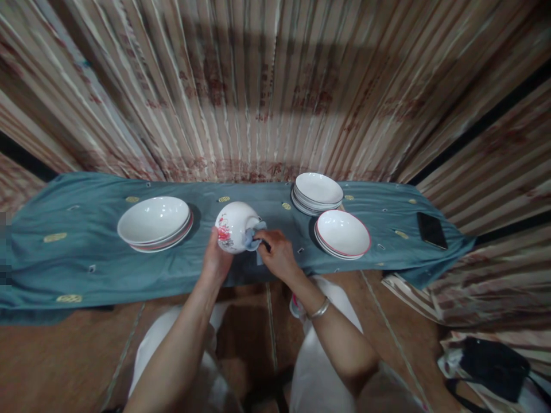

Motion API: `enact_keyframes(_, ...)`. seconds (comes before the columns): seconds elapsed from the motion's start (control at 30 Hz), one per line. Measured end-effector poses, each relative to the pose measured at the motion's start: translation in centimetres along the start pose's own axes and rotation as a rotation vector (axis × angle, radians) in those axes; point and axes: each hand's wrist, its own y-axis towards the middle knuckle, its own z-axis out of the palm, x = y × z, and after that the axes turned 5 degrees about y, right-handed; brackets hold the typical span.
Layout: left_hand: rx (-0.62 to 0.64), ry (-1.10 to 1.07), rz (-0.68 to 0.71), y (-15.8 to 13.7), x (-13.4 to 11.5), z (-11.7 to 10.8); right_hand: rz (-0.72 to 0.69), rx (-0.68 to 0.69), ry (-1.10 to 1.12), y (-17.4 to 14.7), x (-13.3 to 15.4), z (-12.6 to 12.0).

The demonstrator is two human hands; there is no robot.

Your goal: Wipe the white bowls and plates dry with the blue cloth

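Note:
A white bowl point(237, 213) with a red flower print is held up over the table, tipped on its side. My left hand point(216, 258) grips its lower left edge. In my right hand point(276, 250) is a bluish-grey cloth point(253, 235), its fingers closed on it and pressing it against the bowl's right side. Part of the cloth hangs below the hand. Left of the bowl stands a stack of white dishes point(155, 221). To the right are a red-rimmed stack of dishes point(343, 232) and, behind it, another stack of white dishes point(318, 189).
A teal cloth with yellow motifs covers the long narrow table point(103, 275). A black phone point(431, 230) lies near its right end. Pleated curtains point(275, 103) hang behind and at the sides. A dark bag point(495, 367) sits low at the right.

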Motion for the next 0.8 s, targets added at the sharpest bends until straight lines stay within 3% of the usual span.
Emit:
enact_keyframes(0.27,0.025,0.024,0.005,-0.1,0.2,0.0,-0.005,-0.087,-0.043,0.1,-0.7,0.2)
enact_keyframes(0.43,0.054,0.029,0.013,-0.1,0.3,-0.1,0.038,-0.097,0.068,0.2,-0.7,-0.1)
enact_keyframes(0.53,0.037,0.021,0.015,0.0,0.4,-0.2,-0.010,-0.078,0.123,0.2,-0.2,-0.3)
enact_keyframes(0.63,0.048,0.020,0.020,0.0,0.4,-0.4,-0.121,-0.063,0.036,0.0,0.6,-0.1)
enact_keyframes(0.8,0.009,0.039,0.019,0.2,0.6,-0.7,-0.241,0.073,-0.260,-0.3,1.1,0.4)
